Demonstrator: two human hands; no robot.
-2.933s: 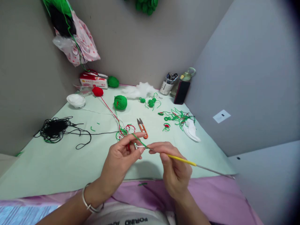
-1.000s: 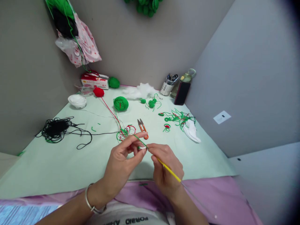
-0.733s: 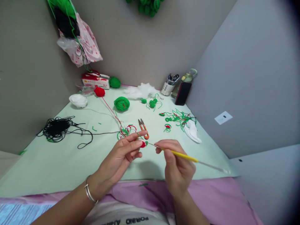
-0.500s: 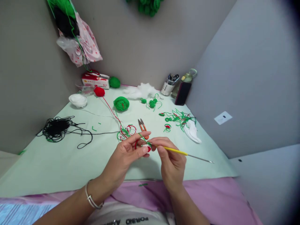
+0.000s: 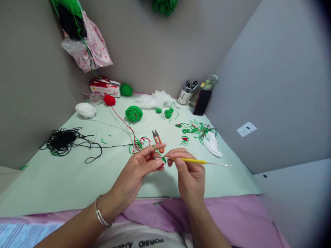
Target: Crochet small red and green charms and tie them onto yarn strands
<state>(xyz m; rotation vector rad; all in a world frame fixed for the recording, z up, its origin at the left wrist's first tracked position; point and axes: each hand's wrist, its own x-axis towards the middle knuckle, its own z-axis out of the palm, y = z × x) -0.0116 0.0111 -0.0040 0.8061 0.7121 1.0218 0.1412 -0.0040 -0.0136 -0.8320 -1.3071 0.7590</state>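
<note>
Between the thumb and fingers of my left hand (image 5: 139, 164) is a small crochet piece (image 5: 163, 162) in green, red and white, partly covered by the fingertips. Green yarn runs up over my raised left index finger. My right hand (image 5: 190, 172) grips a crochet hook (image 5: 193, 161) by its yellow handle. The hook's metal shaft reaches left to the piece, and its other metal end points right. Just behind the left fingers lie orange-handled thread snips (image 5: 158, 139). A tangle of red, green and white yarn (image 5: 139, 145) rests beside the left knuckles.
A black yarn heap (image 5: 62, 141) lies at left. Further back are white (image 5: 86, 110), red (image 5: 109, 100) and green (image 5: 133, 113) yarn balls, plus white stuffing (image 5: 156, 100). Green scraps (image 5: 198, 129) lie at right, near a phone (image 5: 202, 102) and a pen cup (image 5: 185, 95).
The hook has swung closer to level, its right end rising and shifting slightly left. The crochet piece has turned a little in my left fingers, showing less white and red.
</note>
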